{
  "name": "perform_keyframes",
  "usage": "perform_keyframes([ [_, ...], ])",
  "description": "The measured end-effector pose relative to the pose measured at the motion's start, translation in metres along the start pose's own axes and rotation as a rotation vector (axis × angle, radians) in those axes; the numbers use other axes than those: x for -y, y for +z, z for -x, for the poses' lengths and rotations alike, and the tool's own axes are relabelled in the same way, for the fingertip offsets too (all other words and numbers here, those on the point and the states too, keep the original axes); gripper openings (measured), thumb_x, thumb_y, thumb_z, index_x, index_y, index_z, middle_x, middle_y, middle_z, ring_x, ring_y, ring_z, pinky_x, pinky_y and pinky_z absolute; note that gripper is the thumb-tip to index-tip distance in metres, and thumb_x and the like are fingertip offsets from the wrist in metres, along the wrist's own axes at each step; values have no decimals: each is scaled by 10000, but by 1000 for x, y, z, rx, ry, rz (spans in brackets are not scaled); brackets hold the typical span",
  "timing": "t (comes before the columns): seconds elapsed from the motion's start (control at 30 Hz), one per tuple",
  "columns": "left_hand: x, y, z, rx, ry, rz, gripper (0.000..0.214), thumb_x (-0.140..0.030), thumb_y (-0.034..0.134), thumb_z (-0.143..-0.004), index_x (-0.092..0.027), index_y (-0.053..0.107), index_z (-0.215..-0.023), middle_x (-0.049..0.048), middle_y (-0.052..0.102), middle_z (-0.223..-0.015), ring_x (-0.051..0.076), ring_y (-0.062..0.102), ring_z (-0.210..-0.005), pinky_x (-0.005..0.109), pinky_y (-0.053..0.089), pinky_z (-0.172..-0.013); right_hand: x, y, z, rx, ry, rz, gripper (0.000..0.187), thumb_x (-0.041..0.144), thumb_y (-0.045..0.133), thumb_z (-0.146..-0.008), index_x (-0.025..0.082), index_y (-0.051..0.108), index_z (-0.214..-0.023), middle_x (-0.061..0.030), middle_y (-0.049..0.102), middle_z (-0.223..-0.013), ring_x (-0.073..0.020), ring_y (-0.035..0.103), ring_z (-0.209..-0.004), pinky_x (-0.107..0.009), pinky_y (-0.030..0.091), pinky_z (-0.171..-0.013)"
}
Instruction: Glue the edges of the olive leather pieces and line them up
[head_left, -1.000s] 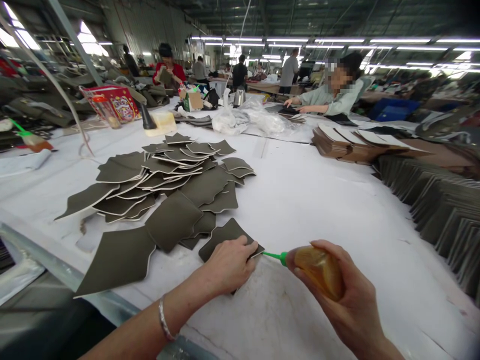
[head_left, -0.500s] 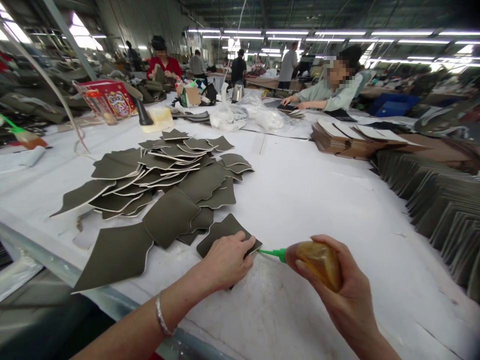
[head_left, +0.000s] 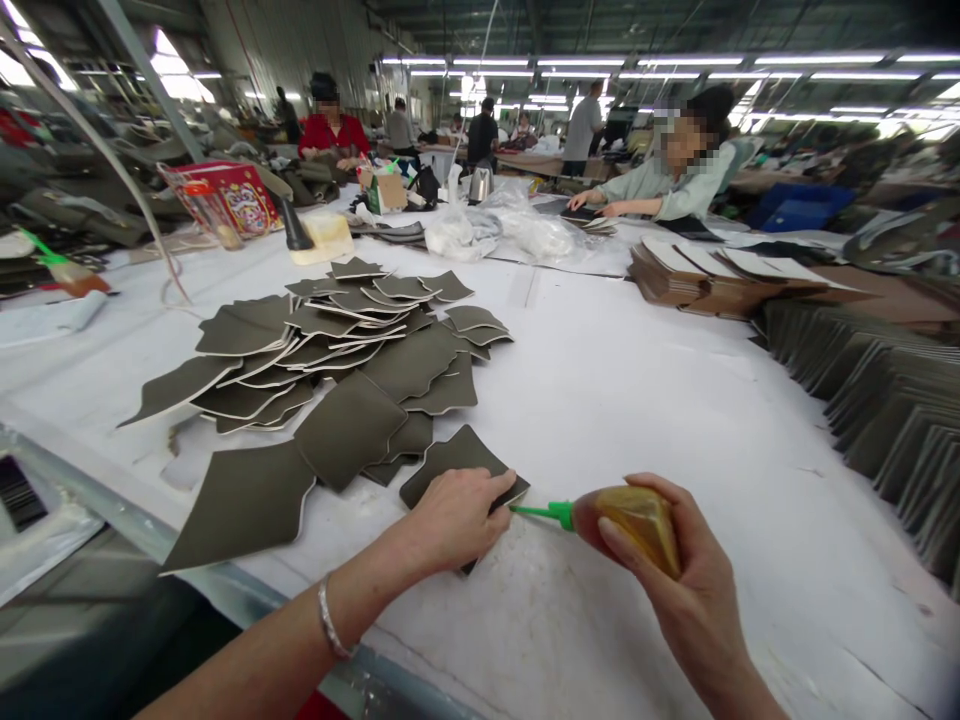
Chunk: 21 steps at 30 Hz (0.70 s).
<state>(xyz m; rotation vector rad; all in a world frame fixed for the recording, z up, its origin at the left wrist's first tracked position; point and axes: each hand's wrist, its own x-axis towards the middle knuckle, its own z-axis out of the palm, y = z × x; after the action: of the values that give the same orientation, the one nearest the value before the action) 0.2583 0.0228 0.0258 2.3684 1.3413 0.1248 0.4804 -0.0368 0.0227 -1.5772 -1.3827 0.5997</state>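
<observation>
My left hand (head_left: 452,520) lies with curled fingers on a dark olive cut piece (head_left: 457,456) on the white table (head_left: 645,400), pinning its near corner. My right hand (head_left: 675,590) is wrapped round an amber glue bottle (head_left: 637,525). The bottle's green nozzle (head_left: 541,512) points left, and its tip is at the edge of the piece beside my left fingers. A spread heap of the same olive pieces (head_left: 330,350) lies just beyond and to the left.
Rows of stacked olive pieces (head_left: 877,400) line the right side, with brown stacks (head_left: 712,280) behind them. A seated person (head_left: 675,180) works at the far side. Plastic bags (head_left: 495,235), a red box (head_left: 221,200) and another glue bottle (head_left: 64,275) stand at the back left.
The view has shifted slightly. My hands, the bottle and the pinned piece have kept nearly the same pose.
</observation>
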Motion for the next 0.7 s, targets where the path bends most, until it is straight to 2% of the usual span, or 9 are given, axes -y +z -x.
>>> perform_keyframes([
  [0.1,2,1,0,-2,9,15,451,-261,400,-876,-250,521,-1310,70,686,-1056,266,648,-955,355,480,-795,0,1,5,89,23,-23,469,513,695,-746,275,546,-1121,-10,632,-963,-216,624,-807,-280,510,-698],
  [0.27,5,2,2,-10,11,35,450,-248,394,-878,-254,525,-1309,66,688,-1051,260,649,-952,355,482,-804,-3,1,8,27,32,-23,481,518,705,-741,282,536,-1125,-5,626,-958,-205,620,-811,-267,503,-709],
  [0.4,4,1,2,-14,15,43,454,-254,399,-882,-261,515,-1321,63,691,-1023,265,653,-938,362,487,-796,-4,3,12,139,41,-40,470,506,693,-757,273,535,-1133,-6,632,-938,-204,624,-794,-259,511,-682],
  [0.57,4,1,3,-15,19,44,444,-253,391,-891,-242,524,-1315,75,688,-999,272,653,-926,372,495,-789,-3,5,18,55,45,-27,491,517,696,-744,265,542,-1137,-18,639,-973,-217,627,-808,-281,511,-697],
  [0.7,5,1,4,-26,32,56,458,-244,403,-888,-240,503,-1335,72,688,-1006,271,653,-926,375,498,-789,-3,7,22,166,33,-54,473,499,689,-760,271,536,-1144,-11,633,-970,-204,624,-802,-261,514,-693],
])
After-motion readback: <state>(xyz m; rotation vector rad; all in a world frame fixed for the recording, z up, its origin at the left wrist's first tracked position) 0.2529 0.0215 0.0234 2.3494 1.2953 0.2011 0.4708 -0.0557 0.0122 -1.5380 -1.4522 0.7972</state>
